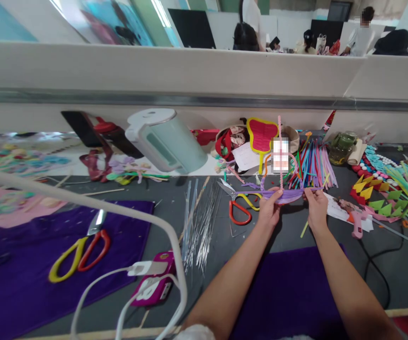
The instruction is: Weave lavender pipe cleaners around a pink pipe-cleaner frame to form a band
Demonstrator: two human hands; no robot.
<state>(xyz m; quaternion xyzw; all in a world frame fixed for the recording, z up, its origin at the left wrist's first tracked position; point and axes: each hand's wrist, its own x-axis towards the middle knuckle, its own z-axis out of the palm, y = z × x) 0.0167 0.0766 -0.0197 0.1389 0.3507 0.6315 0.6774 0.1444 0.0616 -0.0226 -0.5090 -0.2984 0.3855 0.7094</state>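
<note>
A purple craft piece made of fuzzy stems (288,195) is held up between my two hands above the grey table. My left hand (270,208) pinches its left part, close to the base of an upright pink stem (279,130). The right end is between the closed fingers of my right hand (316,203). Orange, purple and pink stems curve upward from the piece. Scissors with red and yellow handles (240,212) lie just left of my left hand. Behind the piece are a red and yellow fan-shaped craft (262,134) and a bundle of coloured stems (315,165).
On the left are a pale green kettle (170,141), a second pair of scissors (79,255), a magenta device (156,283) and white cables. Silver wires (202,226) lie mid-table. A pink glue gun (357,222) with a black cord is at right. People are beyond the partition (189,71).
</note>
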